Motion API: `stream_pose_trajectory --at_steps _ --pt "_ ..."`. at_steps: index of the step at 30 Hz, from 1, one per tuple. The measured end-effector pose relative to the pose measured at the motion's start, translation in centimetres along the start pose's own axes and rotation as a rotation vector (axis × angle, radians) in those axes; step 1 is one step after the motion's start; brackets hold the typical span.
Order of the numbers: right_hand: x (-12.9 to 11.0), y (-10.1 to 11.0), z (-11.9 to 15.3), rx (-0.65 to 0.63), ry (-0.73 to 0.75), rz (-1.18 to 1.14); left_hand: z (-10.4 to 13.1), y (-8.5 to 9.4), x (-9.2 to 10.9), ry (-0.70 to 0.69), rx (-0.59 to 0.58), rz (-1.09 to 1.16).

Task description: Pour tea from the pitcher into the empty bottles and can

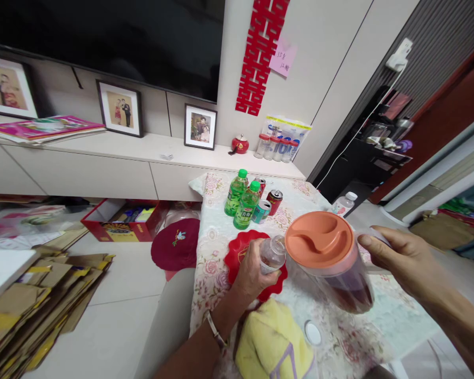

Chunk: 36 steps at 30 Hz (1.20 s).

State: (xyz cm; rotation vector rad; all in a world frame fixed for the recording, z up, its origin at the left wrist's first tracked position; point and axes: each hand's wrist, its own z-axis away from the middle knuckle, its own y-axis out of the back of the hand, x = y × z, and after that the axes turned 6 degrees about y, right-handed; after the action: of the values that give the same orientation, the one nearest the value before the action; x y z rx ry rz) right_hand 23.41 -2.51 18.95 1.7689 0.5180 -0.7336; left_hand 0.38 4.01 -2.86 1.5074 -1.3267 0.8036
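My left hand (249,271) is wrapped round a clear plastic bottle (274,252) with no cap on it, held tilted over a red scalloped tray (237,245). My right hand (395,250) grips the handle of a clear pitcher (339,284) with an orange lid (319,239). Dark liquid shows low in the pitcher, which leans toward the bottle. The pitcher's rim is close to the bottle's mouth; I cannot tell whether they touch or whether liquid is flowing. A yellow towel (274,342) lies just in front of the tray, beside a white round lid (312,332).
Two green-capped bottles (247,208), a teal can (262,211) and a dark red can (275,202) stand behind the tray on the flowered tablecloth (211,252). A white-capped bottle (343,204) is behind the pitcher. A maroon stool seat (176,245) is at the left.
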Motion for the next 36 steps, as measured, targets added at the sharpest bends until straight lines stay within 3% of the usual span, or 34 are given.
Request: stream_pose_trajectory --at_steps 36 --pt "-0.66 -0.04 0.1 0.023 0.007 -0.032 0.0 0.3 0.34 -0.004 0.011 -0.007"
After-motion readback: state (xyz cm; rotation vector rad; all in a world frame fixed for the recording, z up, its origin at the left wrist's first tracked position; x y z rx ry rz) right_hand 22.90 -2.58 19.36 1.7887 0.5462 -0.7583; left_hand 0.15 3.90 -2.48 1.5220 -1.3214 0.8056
